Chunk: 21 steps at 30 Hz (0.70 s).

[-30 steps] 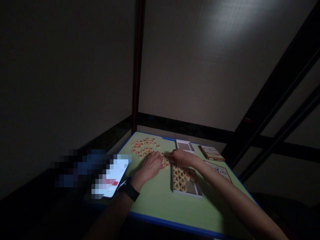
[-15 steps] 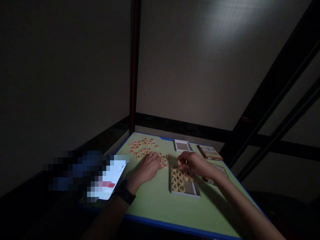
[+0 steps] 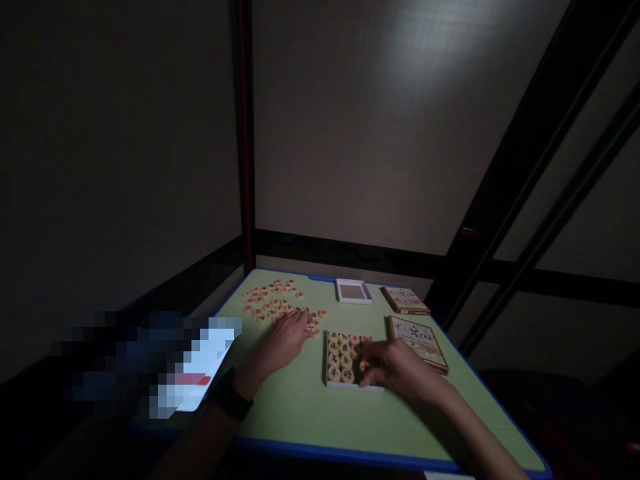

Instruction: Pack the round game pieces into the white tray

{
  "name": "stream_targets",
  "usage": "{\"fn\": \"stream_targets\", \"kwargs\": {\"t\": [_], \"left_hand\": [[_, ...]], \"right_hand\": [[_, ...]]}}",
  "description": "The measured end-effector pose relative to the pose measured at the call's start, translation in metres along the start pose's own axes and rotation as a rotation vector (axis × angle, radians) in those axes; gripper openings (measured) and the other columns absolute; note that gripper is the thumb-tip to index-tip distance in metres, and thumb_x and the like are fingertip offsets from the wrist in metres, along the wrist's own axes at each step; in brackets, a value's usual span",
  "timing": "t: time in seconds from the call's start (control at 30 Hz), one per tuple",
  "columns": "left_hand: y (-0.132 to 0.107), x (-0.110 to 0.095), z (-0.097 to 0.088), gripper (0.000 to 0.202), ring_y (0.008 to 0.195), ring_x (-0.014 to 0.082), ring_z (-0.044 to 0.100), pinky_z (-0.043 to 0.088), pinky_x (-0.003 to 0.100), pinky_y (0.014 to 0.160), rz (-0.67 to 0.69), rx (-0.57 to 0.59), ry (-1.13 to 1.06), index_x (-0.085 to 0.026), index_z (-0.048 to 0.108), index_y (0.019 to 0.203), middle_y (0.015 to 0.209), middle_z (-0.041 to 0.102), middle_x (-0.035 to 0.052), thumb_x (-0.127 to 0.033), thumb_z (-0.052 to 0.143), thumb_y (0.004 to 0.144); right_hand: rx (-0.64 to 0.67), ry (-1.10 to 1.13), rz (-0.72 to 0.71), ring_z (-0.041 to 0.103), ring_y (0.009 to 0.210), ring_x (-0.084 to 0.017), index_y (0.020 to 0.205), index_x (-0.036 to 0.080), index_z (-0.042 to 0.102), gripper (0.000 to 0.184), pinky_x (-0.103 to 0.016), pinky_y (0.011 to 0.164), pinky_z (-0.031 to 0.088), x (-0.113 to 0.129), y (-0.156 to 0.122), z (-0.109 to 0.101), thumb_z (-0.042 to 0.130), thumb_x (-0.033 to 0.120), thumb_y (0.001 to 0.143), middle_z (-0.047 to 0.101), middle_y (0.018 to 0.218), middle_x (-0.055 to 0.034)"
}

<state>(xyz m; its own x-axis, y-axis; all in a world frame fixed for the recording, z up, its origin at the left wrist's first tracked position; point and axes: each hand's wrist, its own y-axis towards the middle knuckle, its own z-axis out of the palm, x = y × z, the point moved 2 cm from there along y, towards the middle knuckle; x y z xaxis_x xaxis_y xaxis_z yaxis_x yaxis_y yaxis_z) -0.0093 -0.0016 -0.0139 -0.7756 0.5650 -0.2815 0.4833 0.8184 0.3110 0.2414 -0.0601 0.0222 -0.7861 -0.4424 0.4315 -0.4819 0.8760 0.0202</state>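
Observation:
A shallow white box (image 3: 356, 387) holds rows of round, pale xiangqi pieces (image 3: 346, 361) with black or red characters. Over the box's right part, my right hand (image 3: 395, 365) pinches one xiangqi piece (image 3: 363, 366) between thumb and fingers. My left hand (image 3: 284, 339), with a dark band on its wrist, rests at the near edge of a spread of loose pieces (image 3: 270, 308). Its fingers are curled together with the tips down among the pieces; what they grip, if anything, is hidden.
An open white box part (image 3: 353, 291) lies at the back of the green table (image 3: 295, 413). To the right are two printed game boxes (image 3: 406, 300), the nearer one (image 3: 419, 341) beside my right hand. A lit, partly blurred screen (image 3: 207, 367) stands at the left edge.
My right hand has come nearer and lower, from the box's far edge to its right part, with a piece in its fingers. My left hand stays by the loose pieces. The view has shifted slightly.

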Motion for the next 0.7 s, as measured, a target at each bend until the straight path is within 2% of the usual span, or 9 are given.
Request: {"fn": "stream_targets", "kwargs": {"t": [0.13, 0.23, 0.43, 0.57, 0.7], "left_hand": [[-0.003, 0.002, 0.003, 0.016, 0.107, 0.0202, 0.059, 0.045, 0.035, 0.099, 0.023, -0.012, -0.008, -0.020, 0.055, 0.106, 0.109, 0.065, 0.0070, -0.023, 0.041, 0.099], [-0.004, 0.002, 0.004, 0.016, 0.106, 0.0201, 0.060, 0.046, 0.035, 0.097, 0.025, -0.006, -0.007, -0.019, 0.056, 0.105, 0.108, 0.065, 0.0066, -0.024, 0.042, 0.099], [-0.003, -0.001, 0.003, 0.019, 0.110, 0.0207, 0.059, 0.046, 0.036, 0.099, 0.035, 0.004, 0.011, -0.017, 0.058, 0.110, 0.111, 0.066, 0.0077, -0.021, 0.044, 0.097], [-0.003, -0.003, 0.003, 0.020, 0.111, 0.0212, 0.060, 0.046, 0.036, 0.099, 0.035, 0.014, 0.011, -0.017, 0.058, 0.111, 0.115, 0.066, 0.0086, -0.020, 0.045, 0.097], [-0.003, -0.005, 0.002, 0.019, 0.109, 0.0205, 0.061, 0.047, 0.035, 0.096, 0.065, -0.017, -0.019, -0.017, 0.059, 0.110, 0.111, 0.067, 0.0078, -0.020, 0.046, 0.096]], "right_hand": [[0.014, 0.098, -0.019, 0.067, 0.073, -0.018, 0.085, 0.023, 0.075, 0.007, -0.024, 0.063, 0.043, -0.001, -0.003, 0.000, 0.072, 0.027, 0.081, 0.074, 0.079, 0.0000], [0.016, 0.126, -0.037, 0.068, 0.079, -0.017, 0.091, 0.025, 0.076, 0.016, -0.024, 0.068, 0.045, -0.001, -0.007, -0.003, 0.065, 0.020, 0.082, 0.075, 0.086, 0.0007], [0.002, -0.013, 0.031, 0.066, 0.073, -0.019, 0.093, 0.025, 0.076, 0.023, -0.027, 0.065, 0.043, -0.003, -0.010, -0.003, 0.065, 0.017, 0.074, 0.074, 0.081, -0.0011], [0.007, -0.070, 0.041, 0.066, 0.072, -0.019, 0.094, 0.025, 0.076, 0.031, -0.026, 0.065, 0.042, -0.001, -0.006, 0.001, 0.059, 0.012, 0.071, 0.075, 0.082, -0.0020], [-0.008, -0.098, 0.053, 0.067, 0.071, -0.018, 0.092, 0.023, 0.074, 0.032, -0.024, 0.062, 0.040, 0.003, -0.002, 0.003, 0.056, 0.010, 0.070, 0.075, 0.080, -0.0033]]}}
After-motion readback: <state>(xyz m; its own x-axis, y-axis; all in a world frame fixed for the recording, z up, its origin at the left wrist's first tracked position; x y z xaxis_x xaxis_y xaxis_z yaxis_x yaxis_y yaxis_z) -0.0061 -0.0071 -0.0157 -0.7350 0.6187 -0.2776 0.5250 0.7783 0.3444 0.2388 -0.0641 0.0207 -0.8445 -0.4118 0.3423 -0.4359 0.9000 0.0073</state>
